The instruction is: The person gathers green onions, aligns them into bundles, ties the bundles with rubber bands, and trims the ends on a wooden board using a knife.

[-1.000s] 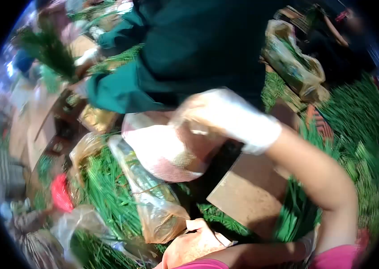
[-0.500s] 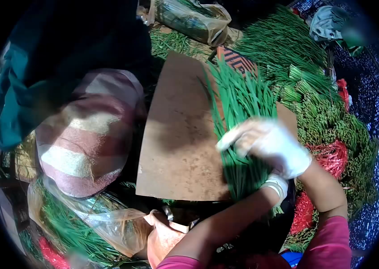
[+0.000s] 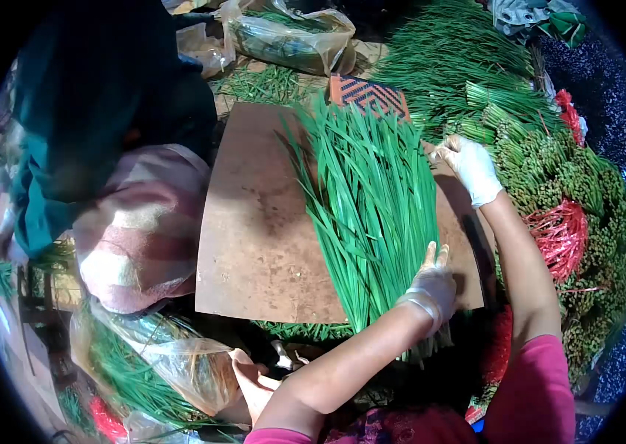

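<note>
A thick bundle of garlic chives [image 3: 372, 200] lies across a brown board [image 3: 254, 244], leaf tips at the far side and stems toward me. My left hand [image 3: 433, 290], in a pale thin glove, rests against the bundle's right side near the stem end, fingers stretched out. Farther up, my right hand [image 3: 468, 169], gloved too, is at the right edge of the leaves over the board. Its fingers are pinched together, and what is between them, if anything, is too small to make out.
Heaps of green bundles [image 3: 542, 163] with red plastic ties [image 3: 559, 237] lie to the right. A plastic bag of greens [image 3: 294, 37] is at the back, another bag [image 3: 172, 362] at lower left. A person in a striped hat [image 3: 143, 229] sits left. A patterned orange piece [image 3: 368, 95] touches the board.
My right hand has moved from above the bundle's lower part up to its right edge. The chives are spread wider, and my left hand now shows. The view has shifted slightly.
</note>
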Tool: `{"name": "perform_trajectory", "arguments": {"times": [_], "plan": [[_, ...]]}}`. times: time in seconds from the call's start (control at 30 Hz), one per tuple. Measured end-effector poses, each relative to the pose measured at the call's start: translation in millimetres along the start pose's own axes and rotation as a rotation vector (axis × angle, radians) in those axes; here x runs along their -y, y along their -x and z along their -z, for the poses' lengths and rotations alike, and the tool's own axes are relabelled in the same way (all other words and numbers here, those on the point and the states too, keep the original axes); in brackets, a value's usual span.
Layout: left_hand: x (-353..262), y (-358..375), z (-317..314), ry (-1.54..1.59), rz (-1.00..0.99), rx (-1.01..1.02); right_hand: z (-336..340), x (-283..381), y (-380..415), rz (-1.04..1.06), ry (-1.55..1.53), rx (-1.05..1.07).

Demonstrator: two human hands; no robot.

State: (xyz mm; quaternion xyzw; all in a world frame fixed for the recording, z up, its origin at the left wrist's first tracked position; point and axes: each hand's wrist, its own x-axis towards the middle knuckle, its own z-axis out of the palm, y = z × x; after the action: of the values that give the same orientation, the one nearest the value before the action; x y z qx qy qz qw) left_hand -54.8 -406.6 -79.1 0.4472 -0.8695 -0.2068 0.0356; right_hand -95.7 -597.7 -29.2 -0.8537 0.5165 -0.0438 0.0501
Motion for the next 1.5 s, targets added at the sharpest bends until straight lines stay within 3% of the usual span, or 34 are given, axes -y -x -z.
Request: {"name": "perform_trajectory", "arguments": {"times": [0.07, 0.1, 0.23, 0.33, 0.4, 0.7, 0.83, 0.93, 1.0, 1.07, 1.13, 1.2, 1.27, 1.4, 1.43, 1.5], "plan": [[-5.2, -0.4, -1.4, -0.049, 0.024, 0.005, -11.4, -5.5, -4.6, 0.394, -0.232, -0.141], [-6.2, -1.0, -1.6, -0.052, 0.038, 0.0, -8.6, 2.3, -3.1, 0.475, -0.002, -0.118], [-7.2, -6.8, -7.5, 0.074, 0.061, -0.033, -13.8, 1.0, -2.6, 0.717, 0.177, -0.107], [-9.0, -11.8, -17.0, -0.001, 0.091, -0.145, -16.1, 4.1, 13.2, 0.884, 0.29, -0.11], [-9.2, -9.4, -14.4, -0.003, 0.064, -0.098, -20.6, 0.0, 23.7, 0.953, 0.364, -0.077], [-11.8, -8.1, -10.9, -0.016, 0.076, -0.062, -2.9, -18.2, 30.9, 0.993, 0.457, -0.073], [-11.8, -11.7, -14.1, -0.014, 0.085, -0.045, 1.4, -44.6, 38.4, 0.862, 0.254, -0.042], [-13.6, -16.0, -25.8, -0.035, 0.105, -0.092, 2.8, -45.6, 25.8, 0.061, -1.049, 0.175], [-14.2, -14.5, -19.8, -0.021, 0.103, -0.044, 49.5, -47.1, -6.7, -0.041, -0.673, -0.192], [-15.1, -15.9, -22.3, -0.024, 0.104, -0.034, 29.1, -64.0, -45.8, 0.192, -0.762, -0.124], [-14.0, -15.2, -22.4, 0.009, 0.093, -0.042, 26.2, -11.4, -29.5, 0.171, -0.257, -0.022], [-10.1, -16.4, -18.6, 0.055, 0.09, -0.014, 1.3, -1.3, -48.8, 0.107, -0.29, 0.28], [-13.5, -15.1, -23.1, 0.067, 0.139, -0.109, -33.3, -12.1, -70.2, 0.379, -0.293, 0.29], [-11.4, -14.3, -20.0, 0.063, 0.107, -0.057, -45.2, 11.4, -91.1, 0.289, 0.276, 0.497], [-10.7, -13.2, -15.3, 0.072, 0.096, -0.031, -52.9, 4.9, -98.3, 0.526, 0.382, 0.47], [-10.5, -12.3, -12.4, 0.038, 0.09, -0.014, -51.9, -3.5, -97.2, 0.516, 0.201, 0.46]]}}
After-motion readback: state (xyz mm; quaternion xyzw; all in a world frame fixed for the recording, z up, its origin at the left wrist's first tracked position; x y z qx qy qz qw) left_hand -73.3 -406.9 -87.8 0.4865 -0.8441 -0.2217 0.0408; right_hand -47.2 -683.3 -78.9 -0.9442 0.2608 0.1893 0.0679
